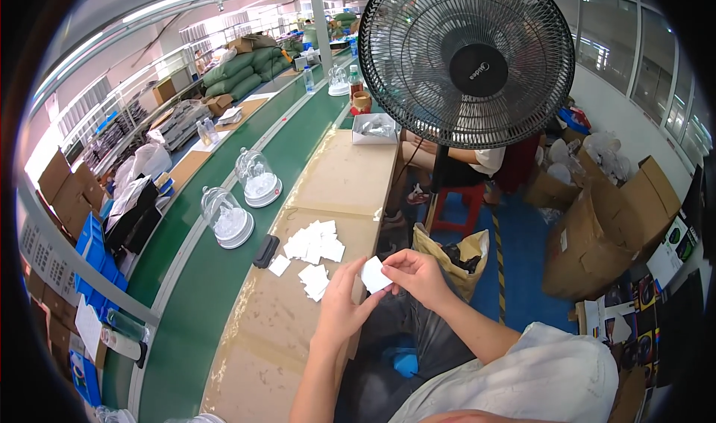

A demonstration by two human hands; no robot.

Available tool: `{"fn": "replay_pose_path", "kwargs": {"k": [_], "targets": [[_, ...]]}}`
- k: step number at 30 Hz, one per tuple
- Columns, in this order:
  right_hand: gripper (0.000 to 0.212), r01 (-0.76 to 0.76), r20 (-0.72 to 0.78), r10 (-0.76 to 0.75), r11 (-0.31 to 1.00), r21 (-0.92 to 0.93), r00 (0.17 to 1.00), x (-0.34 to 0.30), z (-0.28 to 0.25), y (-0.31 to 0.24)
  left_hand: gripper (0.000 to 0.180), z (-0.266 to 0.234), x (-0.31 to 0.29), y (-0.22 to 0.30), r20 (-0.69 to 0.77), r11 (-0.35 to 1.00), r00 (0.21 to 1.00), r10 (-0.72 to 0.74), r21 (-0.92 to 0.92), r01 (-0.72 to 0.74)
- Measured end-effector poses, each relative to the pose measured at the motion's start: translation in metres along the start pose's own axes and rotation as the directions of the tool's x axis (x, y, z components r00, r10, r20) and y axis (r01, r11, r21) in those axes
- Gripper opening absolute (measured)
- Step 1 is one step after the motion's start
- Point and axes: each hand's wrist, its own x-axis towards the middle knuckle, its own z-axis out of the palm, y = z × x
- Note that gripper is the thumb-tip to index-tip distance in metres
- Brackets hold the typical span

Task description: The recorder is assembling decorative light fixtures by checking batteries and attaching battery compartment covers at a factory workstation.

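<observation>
Above the near edge of the cardboard-covered table, a small white card (374, 274) is held between my two hands. My right hand (419, 275) pinches its right side between thumb and fingers. On the other side, my left hand (344, 301) has its fingers along the card's left edge and its thumb at the lower corner. A loose heap of white cards (316, 242) lies on the table beyond my left hand, with a smaller pile (314, 280) closer to it. One single card (279, 265) rests apart, beside a black oblong object (265, 251).
A green conveyor belt (186, 304) runs along the table's left, carrying clear domes on white bases (227, 218). A large black fan (470, 57) stands ahead on the right. Near it are a seated person, a red stool (456, 212), an open paper sack (464, 262) and a big carton (589, 236).
</observation>
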Motion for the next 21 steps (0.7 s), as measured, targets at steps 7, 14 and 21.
{"fn": "replay_pose_path", "kwargs": {"k": [7, 14, 21], "targets": [[0.015, -0.126, 0.082, 0.124, 0.992, 0.024, 0.989, 0.004, -0.007, 0.002, 0.061, -0.005, 0.000, -0.002, 0.078, 0.999, 0.996, -0.053, 0.002, 0.053], [0.013, -0.416, 0.116, 0.409, 0.908, 0.051, 0.905, 0.009, -0.054, 0.044, 0.057, -0.033, 0.012, -0.019, -0.081, 0.996, 0.997, -0.005, 0.088, 0.012], [0.009, -0.606, 0.277, 0.639, 0.769, -0.204, 0.717, -0.018, -0.113, 0.121, 0.019, -0.138, 0.026, -0.098, -0.525, 0.933, 0.850, -0.027, 0.293, 0.210]]}}
